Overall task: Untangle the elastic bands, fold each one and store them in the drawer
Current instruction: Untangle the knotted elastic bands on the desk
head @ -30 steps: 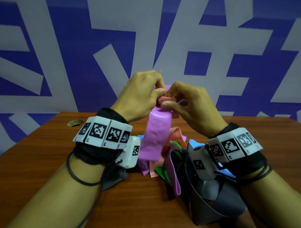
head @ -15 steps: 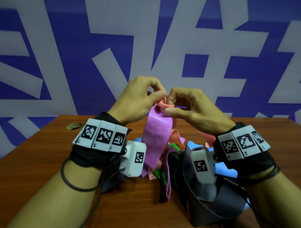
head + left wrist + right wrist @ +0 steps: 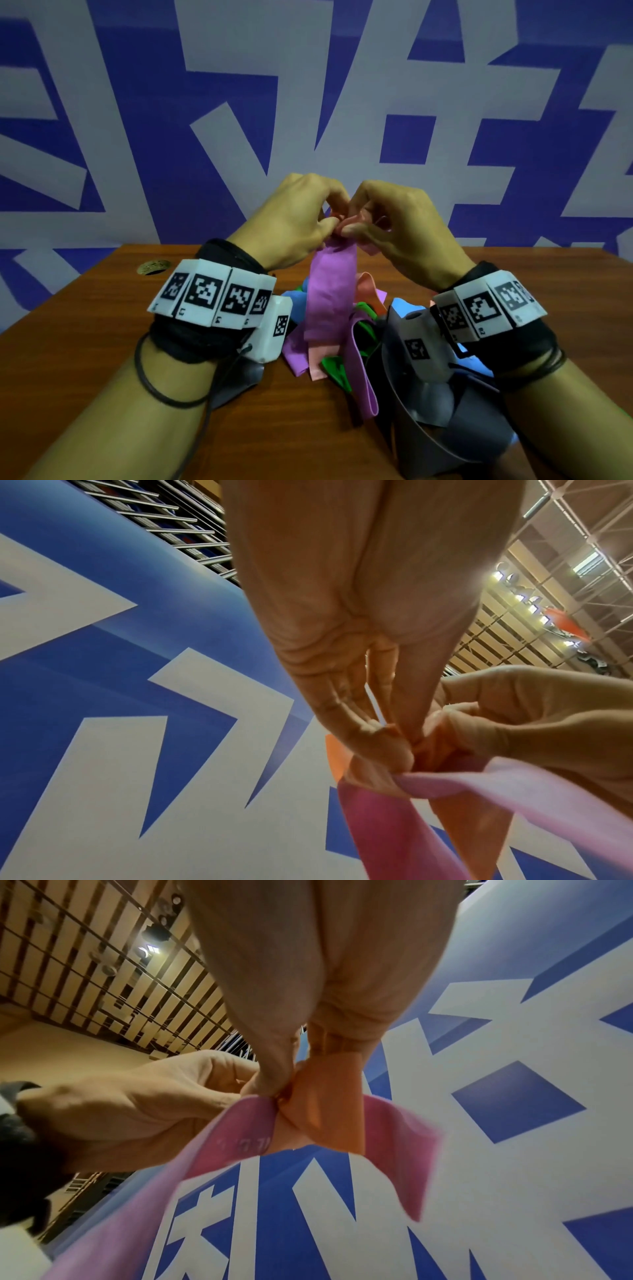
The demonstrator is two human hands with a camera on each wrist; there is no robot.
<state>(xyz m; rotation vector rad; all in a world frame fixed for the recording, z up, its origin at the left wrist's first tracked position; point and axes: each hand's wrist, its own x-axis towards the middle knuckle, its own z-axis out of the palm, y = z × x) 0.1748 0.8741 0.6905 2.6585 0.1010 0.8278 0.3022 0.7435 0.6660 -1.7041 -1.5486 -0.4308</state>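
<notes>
We hold a knot up in the air above the table (image 3: 85, 342). Our left hand (image 3: 291, 226) and our right hand (image 3: 397, 226) both pinch it with thumb and fingertips, close together and touching. In the knot a pink band (image 3: 329, 294) and an orange band (image 3: 329, 1104) are twisted round each other — the pink band hangs down from our fingers to the pile of bands (image 3: 349, 342) lying on the wood below.

We think these bands are light, soft and stretchy. They bend any way we push them. They look smooth, so they may slip, and a hard pull would likely make the knot tighter. The best place to hold seems to be right at the knot, one hand on each colour, picking the loop loose bit by bit.

The pile is still a jumble of green, blue, pink and grey bands, and the pink band's lower end goes into it — that could drag on us. A wide grey band (image 3: 472, 435) curls just under our right wrist. A small round gold thing (image 3: 154, 266) sits far back on the left. We cannot see the drawer.
</notes>
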